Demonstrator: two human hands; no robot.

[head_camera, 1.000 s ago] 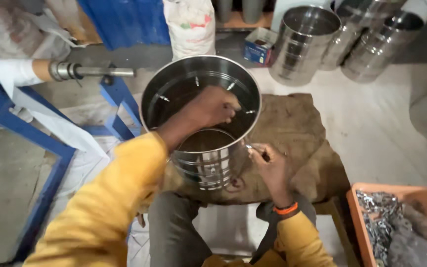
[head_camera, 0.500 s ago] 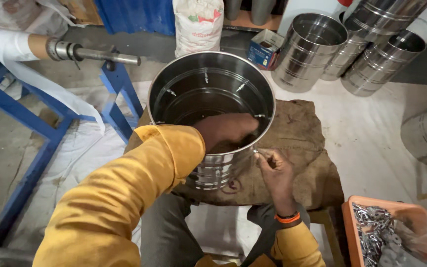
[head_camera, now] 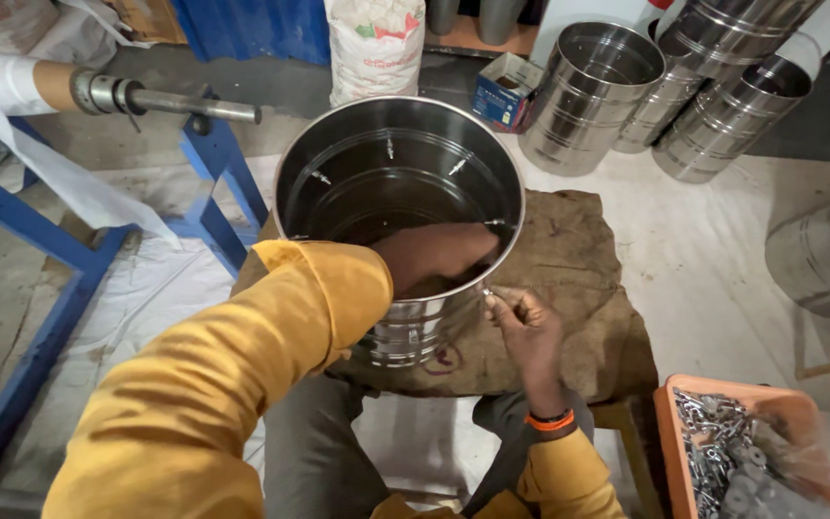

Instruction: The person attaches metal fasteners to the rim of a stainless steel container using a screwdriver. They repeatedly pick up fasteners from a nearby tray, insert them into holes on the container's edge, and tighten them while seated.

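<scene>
While my left hand [head_camera: 439,252] reaches inside the steel drum [head_camera: 398,207] standing upright on the burlap-covered surface [head_camera: 578,288], my right hand [head_camera: 523,327] pinches a small fastener [head_camera: 485,291] outside the near-right wall, directly opposite.

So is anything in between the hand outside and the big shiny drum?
Nothing visible. The right hand is right up at the outer wall of the steel drum, fingertips pinching a small metal piece at the wall. The left hand is already inside. Only the brown sackcloth lies below.
</scene>
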